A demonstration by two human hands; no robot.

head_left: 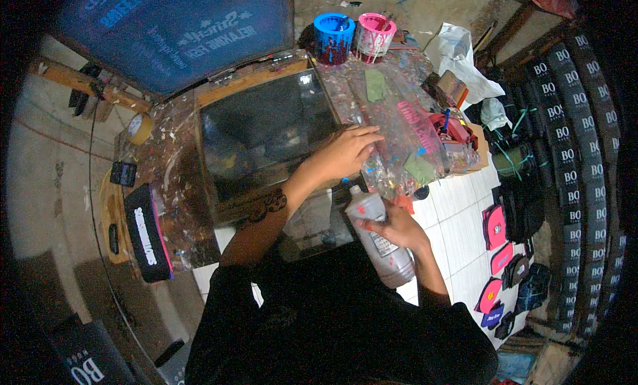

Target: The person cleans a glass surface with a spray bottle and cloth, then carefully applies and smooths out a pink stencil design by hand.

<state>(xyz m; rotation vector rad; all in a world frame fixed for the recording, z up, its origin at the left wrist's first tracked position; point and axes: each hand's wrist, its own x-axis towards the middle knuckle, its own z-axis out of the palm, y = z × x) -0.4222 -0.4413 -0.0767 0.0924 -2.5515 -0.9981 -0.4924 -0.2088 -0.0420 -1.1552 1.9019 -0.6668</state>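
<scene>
My right hand (397, 225) is wrapped round a greyish plastic bottle (380, 249) with a label and red smears. The bottle tilts, its narrow neck and blue tip pointing up and left toward my left hand. Palm down, my left hand (349, 149) reaches over the right edge of a dark, shiny flat panel (266, 129), fingers stretched to the right and nothing visible in them. Just beyond those fingers lies a clear sheet (399, 129) with pink print and paint specks. Small green cloth pieces (375, 86) rest on it.
A large blue printing screen (179, 36) stands raised at far left. Blue (333, 39) and pink (375, 38) paint tubs sit at the back. A box of red items (458, 139) is at right, near pink and dark pouches (493, 227). A black printed piece (147, 232) lies left.
</scene>
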